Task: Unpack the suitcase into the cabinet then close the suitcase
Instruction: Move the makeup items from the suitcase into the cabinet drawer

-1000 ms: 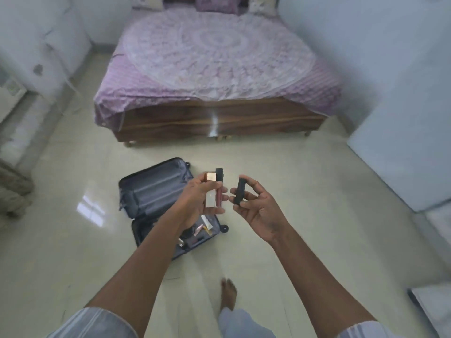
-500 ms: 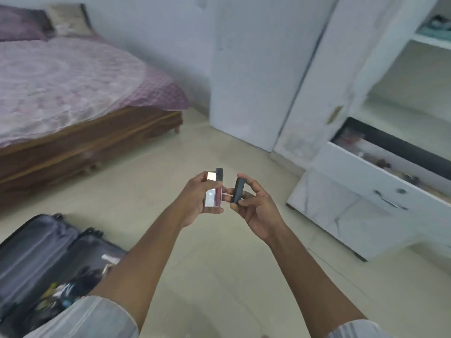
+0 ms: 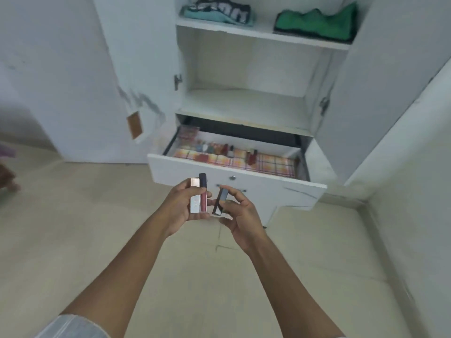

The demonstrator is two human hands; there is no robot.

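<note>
My left hand (image 3: pixel 179 206) grips two cosmetic tubes side by side: a silver tube with a rose-gold cap (image 3: pixel 195 200) and a pink lip gloss with a black cap (image 3: pixel 203 193). My right hand (image 3: pixel 240 212) pinches a black lipstick tube (image 3: pixel 220 201) between thumb and fingers. Both hands are held in front of the open white cabinet (image 3: pixel 263 98), just below its pulled-out drawer (image 3: pixel 234 170). The drawer has a checked liner and several small cosmetic bottles (image 3: pixel 227 150) along its back. The suitcase is out of view.
Folded clothes lie on the upper shelf: a teal and black pile (image 3: pixel 217 11) and a green pile (image 3: pixel 317 21). The middle shelf (image 3: pixel 244 103) holds nothing visible. The cabinet doors stand open on both sides (image 3: pixel 136 76). Beige tiled floor (image 3: pixel 73 228) spreads around me.
The view swung right from the bed and suitcase to face the cabinet and its open drawer. Both hands keep the same hold on the tubes.
</note>
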